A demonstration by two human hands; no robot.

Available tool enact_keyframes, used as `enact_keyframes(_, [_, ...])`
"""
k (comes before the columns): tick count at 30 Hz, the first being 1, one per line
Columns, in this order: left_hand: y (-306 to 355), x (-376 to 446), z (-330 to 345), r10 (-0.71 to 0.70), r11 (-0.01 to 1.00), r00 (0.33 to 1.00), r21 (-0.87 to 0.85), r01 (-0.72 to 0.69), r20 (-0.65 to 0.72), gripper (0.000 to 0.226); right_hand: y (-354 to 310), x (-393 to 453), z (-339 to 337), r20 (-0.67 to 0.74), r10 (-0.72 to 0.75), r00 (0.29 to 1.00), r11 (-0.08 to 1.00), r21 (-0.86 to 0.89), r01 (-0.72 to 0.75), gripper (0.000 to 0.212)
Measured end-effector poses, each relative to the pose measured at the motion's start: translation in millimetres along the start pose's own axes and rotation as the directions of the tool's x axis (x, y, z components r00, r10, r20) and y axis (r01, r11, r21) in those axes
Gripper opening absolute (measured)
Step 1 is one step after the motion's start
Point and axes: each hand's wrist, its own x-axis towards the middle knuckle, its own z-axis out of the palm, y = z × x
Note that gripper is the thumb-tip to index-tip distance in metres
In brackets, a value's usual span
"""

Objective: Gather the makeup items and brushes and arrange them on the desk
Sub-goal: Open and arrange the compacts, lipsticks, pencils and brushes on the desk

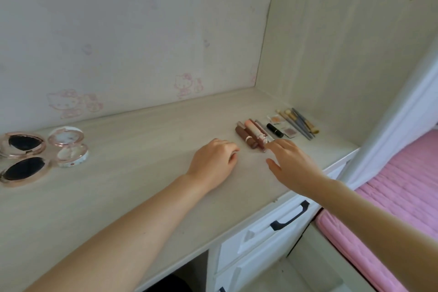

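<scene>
Step in hand: straightening the row of lipsticks and tubes on the bench; judged late in the task.
Right grip: released, fingers extended, fingertips touching the near ends of the tubes; grasping nothing.
Left grip: fingers loosely curled, resting on the bench, holding nothing; just left of the row.
Beyond right grip: black lipstick, two small pans, then brushes laid side by side, near the side wall.
Far left of left grip: two open compacts, well apart from the row.
Next move: likely nudge tube ends level, then fetch the compacts toward the row.
Writing: none legible; cartoon cat prints on wallpaper.
</scene>
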Motion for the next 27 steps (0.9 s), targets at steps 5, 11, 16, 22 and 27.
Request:
enact_keyframes(5, [5, 23, 6, 0.009, 1.000, 1.000, -0.007, -0.009, -0.002, 0.020, 16, 9, -3, 0.002, 0.014, 1.000, 1.000, 0.012, -0.014, 0.039])
enact_keyframes(11, [17, 66, 13, 0.051, 0.998, 0.998, -0.041, -0.052, -0.034, 0.020, 45, 29, -15, -0.003, 0.117, 0.993, 0.993, -0.016, -0.117, 0.036])
enact_keyframes(16, [22, 115, 31, -0.005, 0.995, 1.000, -0.102, 0.008, 0.023, 0.022, 74, 58, -21, 0.051, 0.199, 0.979, 0.980, 0.003, -0.200, 0.029])
enact_keyframes(22, [16, 173, 57, -0.128, 0.983, 0.977, -0.112, 0.148, 0.171, 0.032, 97, 103, -11, 0.081, 0.312, 0.947, 0.949, 0.020, -0.314, 0.017])
enact_keyframes(27, [17, 208, 77, -0.154, 0.987, 0.946, -0.007, 0.163, 0.285, 0.040, 104, 136, 9, 0.143, 0.336, 0.931, 0.940, 0.016, -0.341, 0.026])
